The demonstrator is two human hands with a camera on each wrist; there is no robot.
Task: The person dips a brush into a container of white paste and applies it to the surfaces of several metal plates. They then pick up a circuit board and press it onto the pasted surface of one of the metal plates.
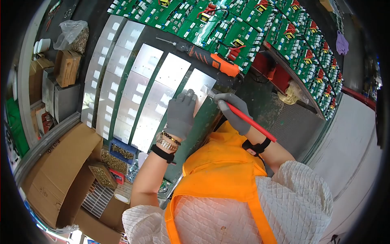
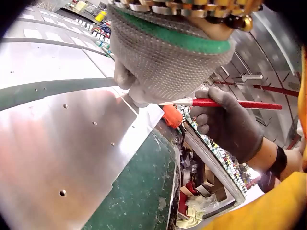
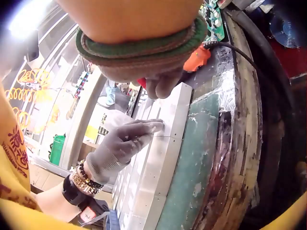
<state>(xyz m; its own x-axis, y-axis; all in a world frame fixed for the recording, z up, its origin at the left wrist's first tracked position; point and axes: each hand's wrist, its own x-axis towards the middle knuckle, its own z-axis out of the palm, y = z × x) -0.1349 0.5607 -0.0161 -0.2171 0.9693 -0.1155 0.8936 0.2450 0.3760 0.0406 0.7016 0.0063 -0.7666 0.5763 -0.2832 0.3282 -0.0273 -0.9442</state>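
Observation:
My right hand (image 1: pixel 235 110), in a grey glove, grips a slim brush (image 1: pixel 252 123) by its red handle. The brush's pale tip points at the near end of a silver metal plate (image 1: pixel 200 81). Flat on that same plate rests my gloved left hand (image 1: pixel 180 116), fingers stretched forward. Small drilled holes dot the metal plate (image 2: pixel 91 143) in the left wrist view. More metal plates (image 1: pixel 172 69) lie in rows to the left, many bearing white rectangular patches. In the right wrist view the left hand (image 3: pixel 122 146) lies along the plate row, while the right hand's fingers hide most of the brush.
An orange and black electric screwdriver (image 1: pixel 221 64) lies beyond the plates. Green circuit boards (image 1: pixel 231 24) cover the bench's far side and the right. At lower left stand an open cardboard box (image 1: pixel 61 162) and a blue tray of small screws (image 1: pixel 122 151).

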